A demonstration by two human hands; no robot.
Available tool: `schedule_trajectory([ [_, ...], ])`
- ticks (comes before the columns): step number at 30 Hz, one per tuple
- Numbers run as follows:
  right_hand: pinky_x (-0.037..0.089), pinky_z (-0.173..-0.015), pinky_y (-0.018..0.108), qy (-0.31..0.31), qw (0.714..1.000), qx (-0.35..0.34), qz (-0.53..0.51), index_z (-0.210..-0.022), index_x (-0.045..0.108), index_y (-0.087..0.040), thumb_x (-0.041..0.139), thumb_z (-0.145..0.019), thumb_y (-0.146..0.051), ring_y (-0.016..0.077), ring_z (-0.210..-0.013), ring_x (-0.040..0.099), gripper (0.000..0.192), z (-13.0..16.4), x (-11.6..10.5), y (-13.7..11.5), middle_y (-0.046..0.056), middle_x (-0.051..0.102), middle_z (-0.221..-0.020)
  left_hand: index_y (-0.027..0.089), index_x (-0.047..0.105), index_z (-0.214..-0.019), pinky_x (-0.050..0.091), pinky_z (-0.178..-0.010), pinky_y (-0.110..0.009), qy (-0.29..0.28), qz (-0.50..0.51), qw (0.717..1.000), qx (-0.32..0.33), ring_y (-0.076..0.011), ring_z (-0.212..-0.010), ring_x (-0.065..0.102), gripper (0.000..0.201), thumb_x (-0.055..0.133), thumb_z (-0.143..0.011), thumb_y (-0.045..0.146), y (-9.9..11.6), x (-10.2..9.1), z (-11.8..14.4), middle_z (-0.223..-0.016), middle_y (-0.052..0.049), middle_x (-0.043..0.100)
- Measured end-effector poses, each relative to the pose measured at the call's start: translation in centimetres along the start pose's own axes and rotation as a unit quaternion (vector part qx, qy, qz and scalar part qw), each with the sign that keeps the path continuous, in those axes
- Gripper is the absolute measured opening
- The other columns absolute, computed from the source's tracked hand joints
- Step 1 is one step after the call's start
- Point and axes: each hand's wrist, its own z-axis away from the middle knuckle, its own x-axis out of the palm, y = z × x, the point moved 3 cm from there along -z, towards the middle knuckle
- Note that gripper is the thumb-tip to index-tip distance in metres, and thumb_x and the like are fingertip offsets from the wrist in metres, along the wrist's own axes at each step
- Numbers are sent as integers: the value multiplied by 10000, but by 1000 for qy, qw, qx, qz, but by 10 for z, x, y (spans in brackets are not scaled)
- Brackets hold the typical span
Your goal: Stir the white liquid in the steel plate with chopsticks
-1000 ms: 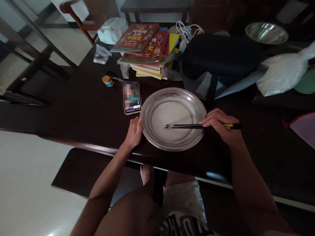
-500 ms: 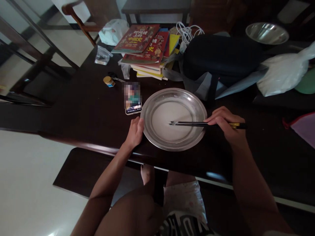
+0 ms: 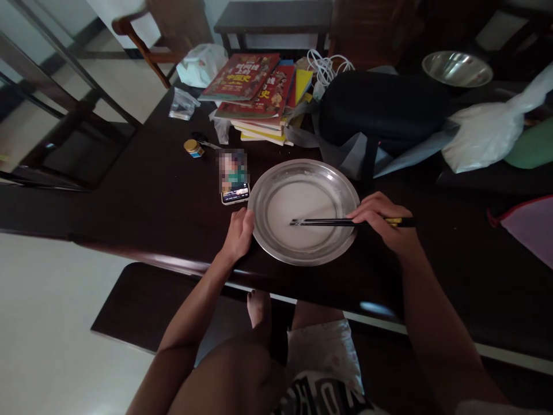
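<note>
A wide metal basin (image 3: pixel 262 245) stands near the table's front edge, with a whitish liquid (image 3: pixel 298 202) covering its bottom. My left hand (image 3: pixel 240 233) is closed on the basin's left rim, thumb at the edge. In my right hand (image 3: pixel 384 222) is a pair of black chopsticks (image 3: pixel 324 222) with gold-marked ends, held nearly level over the right rim. Their tips, coated with something white, are at the liquid around the basin's middle. Behind my left hand a phone (image 3: pixel 235 193) with a lit screen lies beside the basin.
Beyond the phone are a small gold-lidded jar (image 3: pixel 193 148) and scissors (image 3: pixel 209 143). Red-covered books (image 3: pixel 242 75) are piled at the back. A black case (image 3: pixel 384 106), a white plastic bag (image 3: pixel 484 135) and a metal bowl (image 3: pixel 457 68) occupy the back right. A bench (image 3: pixel 142 300) stands below.
My right hand and the chopsticks have moved left, carrying the tips further across the basin. My left hand stays at the rim. The view has shifted slightly.
</note>
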Motion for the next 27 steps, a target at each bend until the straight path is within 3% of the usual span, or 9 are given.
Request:
schedule_trajectory([
  [5,553,-760,442,51,999,-16,-7,-807,809,-324,621,-1014,-321,244,-800,686,279,0,-6,1,14,808,-795,232,512,-660,521,-773,-417,-5,10,1000,-6,-230,-712,581,695,191,-1035,722,0,-1,2,-710,-73,601],
  [11,562,-766,427,11,1000,-15,1,-837,811,-338,634,-1006,-316,232,-831,702,245,1,1,-3,3,816,-836,238,485,-636,516,-763,-404,1,18,1000,-3,-220,-679,564,679,213,-1037,714,-3,0,2,-670,-55,556],
  [16,545,-764,427,44,999,-19,-2,-822,811,-328,618,-1018,-354,232,-814,676,276,2,-4,-6,6,810,-804,246,417,-591,517,-738,-384,1,28,1000,-4,-220,-671,561,689,219,-1027,741,0,0,1,-591,-35,498],
  [22,554,-774,424,19,1000,-13,-7,-823,821,-333,622,-1013,-349,238,-828,680,275,4,-5,-11,12,813,-818,249,387,-578,445,-626,-348,-7,35,999,3,-188,-602,483,696,206,-1014,760,9,-3,2,-571,-19,449],
  [27,543,-774,445,54,998,-5,-13,-799,817,-332,602,-1019,-336,246,-813,679,307,6,-12,-10,12,799,-778,251,379,-569,441,-639,-358,-2,46,999,4,-194,-614,482,675,242,-1024,729,8,-2,4,-578,-22,435],
])
